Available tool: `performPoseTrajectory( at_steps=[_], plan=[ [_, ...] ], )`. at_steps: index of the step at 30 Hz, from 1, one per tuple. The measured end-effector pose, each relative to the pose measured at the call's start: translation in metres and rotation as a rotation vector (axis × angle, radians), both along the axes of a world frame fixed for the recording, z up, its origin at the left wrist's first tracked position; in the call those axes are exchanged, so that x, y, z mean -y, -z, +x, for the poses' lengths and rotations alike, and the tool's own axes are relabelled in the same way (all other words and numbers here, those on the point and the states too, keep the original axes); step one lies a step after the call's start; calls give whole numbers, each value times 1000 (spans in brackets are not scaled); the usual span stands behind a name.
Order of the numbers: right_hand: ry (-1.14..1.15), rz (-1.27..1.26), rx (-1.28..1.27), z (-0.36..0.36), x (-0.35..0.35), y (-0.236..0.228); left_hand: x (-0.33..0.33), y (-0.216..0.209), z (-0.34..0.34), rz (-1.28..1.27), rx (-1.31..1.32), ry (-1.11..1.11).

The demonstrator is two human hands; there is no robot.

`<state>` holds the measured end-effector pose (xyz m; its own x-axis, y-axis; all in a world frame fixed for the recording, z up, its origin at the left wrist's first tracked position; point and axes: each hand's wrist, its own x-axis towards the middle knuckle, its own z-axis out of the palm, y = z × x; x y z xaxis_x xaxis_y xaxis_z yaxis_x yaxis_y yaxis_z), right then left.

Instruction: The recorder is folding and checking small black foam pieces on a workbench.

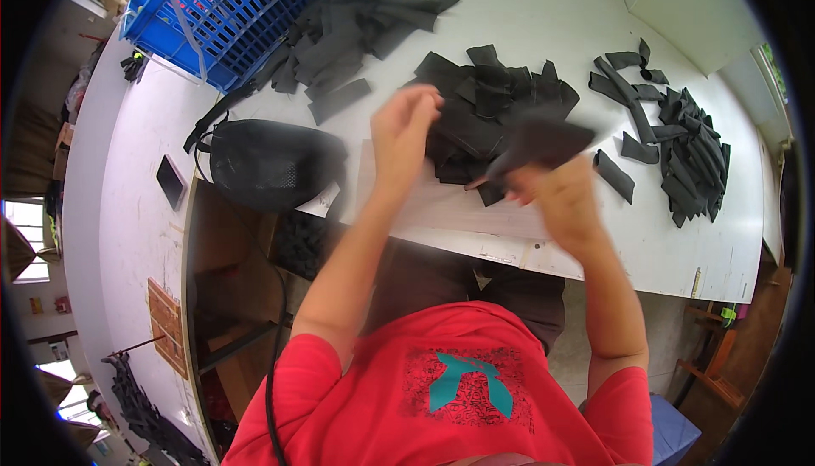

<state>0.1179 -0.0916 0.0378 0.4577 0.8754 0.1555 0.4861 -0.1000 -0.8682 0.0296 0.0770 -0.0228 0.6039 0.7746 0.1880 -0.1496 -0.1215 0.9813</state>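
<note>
Black fabric piece (556,139) sat gripped in your right hand (550,194) by the middle pile (497,97), while your left hand (406,120) curled, contents unclear, and a slack pinch could have let it slip into that pile.

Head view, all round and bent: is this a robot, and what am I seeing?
No robot: a person's bare hands, seen by a wide fisheye camera worn on the head, looking down. Its lens bends straight edges.

The right hand holds a dark piece, blurred. The left hand is raised beside the middle pile; I see nothing held in it.

On the white table are more dark strips, in a left pile and a right pile, plus a blue basket.
</note>
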Motion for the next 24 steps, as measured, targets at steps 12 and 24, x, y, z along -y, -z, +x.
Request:
performPoseTrajectory(
  at_steps=[12,24],
  plan=[
    [553,138,-803,9,55,53,-63,54,43,524,-518,-298],
    [17,-77,-635,-66,20,48,-62,41,60,635,-747,-237]
  ],
)
